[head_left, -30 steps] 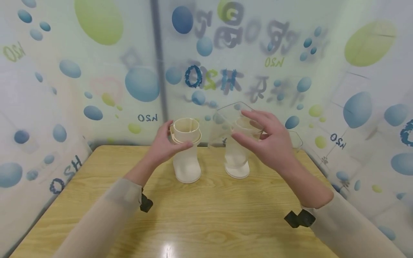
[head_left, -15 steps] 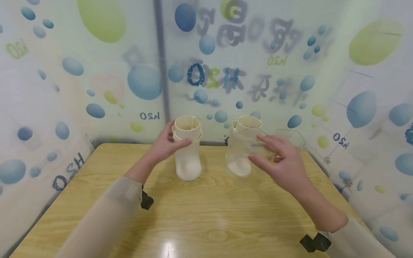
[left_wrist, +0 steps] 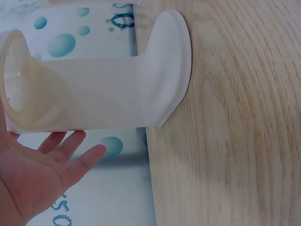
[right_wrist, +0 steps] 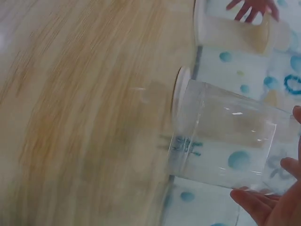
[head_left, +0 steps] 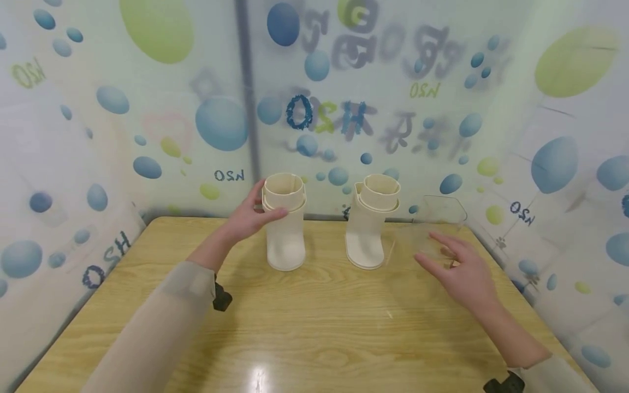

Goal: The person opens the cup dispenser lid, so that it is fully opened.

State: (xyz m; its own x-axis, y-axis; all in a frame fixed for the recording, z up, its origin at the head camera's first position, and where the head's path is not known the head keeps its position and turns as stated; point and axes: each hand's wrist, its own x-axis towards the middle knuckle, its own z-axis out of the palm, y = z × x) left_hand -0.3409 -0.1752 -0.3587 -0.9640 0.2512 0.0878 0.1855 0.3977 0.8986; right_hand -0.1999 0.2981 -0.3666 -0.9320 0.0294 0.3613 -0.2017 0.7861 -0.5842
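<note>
Two cream plastic stands, each with a round open collar on top and a rounded foot, stand upright on the table. My left hand holds the collar of the left stand, thumb across its front and fingers at its side and back. In the left wrist view, this stand shows its foot flat on the wood. To the right of the right stand, my right hand holds a clear see-through container near its upper end, thumb and fingers on opposite sides. The container's lower end is close to the tabletop.
A second clear container stands at the back right, behind the held one. The wooden table meets printed translucent panels at its back and on both sides.
My right hand has moved the clear container right, down and nearer to me, from in front of the right stand, which now shows fully. My left hand stays on the left stand.
</note>
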